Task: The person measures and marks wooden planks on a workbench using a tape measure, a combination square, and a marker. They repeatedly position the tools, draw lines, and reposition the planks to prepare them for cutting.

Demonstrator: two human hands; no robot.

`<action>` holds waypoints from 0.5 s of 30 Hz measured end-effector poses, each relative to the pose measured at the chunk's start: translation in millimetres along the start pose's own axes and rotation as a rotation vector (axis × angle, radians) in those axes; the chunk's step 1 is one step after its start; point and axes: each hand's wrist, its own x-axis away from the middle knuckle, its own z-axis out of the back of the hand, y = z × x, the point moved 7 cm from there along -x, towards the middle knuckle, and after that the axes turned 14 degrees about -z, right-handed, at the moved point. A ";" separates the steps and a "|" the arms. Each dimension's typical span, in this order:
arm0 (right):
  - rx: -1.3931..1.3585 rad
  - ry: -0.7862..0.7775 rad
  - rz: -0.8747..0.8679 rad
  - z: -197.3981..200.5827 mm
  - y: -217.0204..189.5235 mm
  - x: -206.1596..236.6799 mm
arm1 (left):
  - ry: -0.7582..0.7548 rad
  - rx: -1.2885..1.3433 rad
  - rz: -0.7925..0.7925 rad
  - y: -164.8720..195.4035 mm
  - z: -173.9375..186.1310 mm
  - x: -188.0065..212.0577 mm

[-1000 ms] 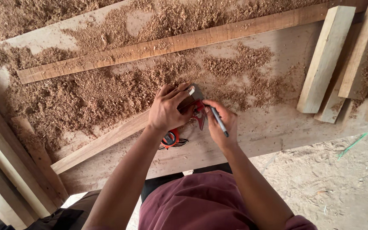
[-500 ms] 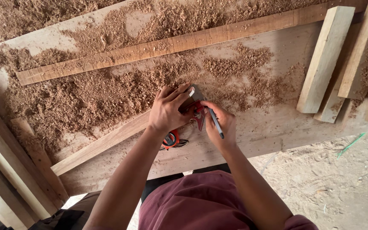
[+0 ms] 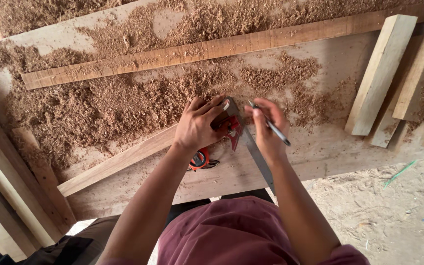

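My left hand (image 3: 197,126) presses the red head of a combination square (image 3: 232,128) down on the long wooden strip (image 3: 123,159), its steel blade running toward 5 o'clock. My right hand (image 3: 267,128), just at 3 o'clock of it, pinches a pencil (image 3: 271,123). An orange tape measure (image 3: 199,159) lies on the sawdust-strewn counter (image 3: 320,152) under my left wrist.

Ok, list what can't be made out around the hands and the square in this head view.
- Pencil tip and any mark: hidden behind the right hand.
- End of the wood strip being marked: covered by the left hand and the red square.
- Tape measure: mostly hidden under the left wrist.
- Square's steel blade: markings too small to tell.
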 end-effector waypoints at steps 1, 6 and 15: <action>0.021 -0.020 0.015 -3.8 -0.1 -2.6 | -0.003 0.013 0.005 0.0 0.1 -0.1; 0.072 0.021 -0.035 -10.7 5.9 3.6 | -0.011 0.033 0.008 -2.4 -0.9 1.2; 0.206 0.044 -0.142 -7.7 9.6 28.2 | -0.027 0.023 0.013 -6.7 -11.9 6.6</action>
